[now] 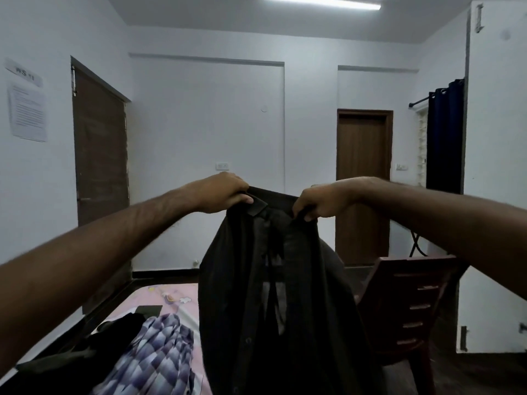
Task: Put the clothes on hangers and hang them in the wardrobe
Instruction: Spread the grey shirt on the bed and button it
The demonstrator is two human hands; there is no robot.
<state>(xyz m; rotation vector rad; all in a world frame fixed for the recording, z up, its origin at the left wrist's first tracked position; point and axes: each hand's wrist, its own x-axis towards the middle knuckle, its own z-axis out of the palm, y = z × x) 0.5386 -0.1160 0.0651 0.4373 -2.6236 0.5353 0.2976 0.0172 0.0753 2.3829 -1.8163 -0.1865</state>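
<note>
A dark collared shirt hangs in front of me, held up at chest height over the bed. My left hand grips its collar and left shoulder; my right hand pinches the right shoulder. The shirt's front faces me with buttons showing and its lower part drops out of view. On the pink bed sheet lie a purple-grey checked garment and a black garment. No hanger is visible.
A dark red plastic chair stands right of the bed. A white wardrobe panel fills the right edge. Wooden doors stand at the left and the far right-centre. A dark blue curtain hangs beside the window.
</note>
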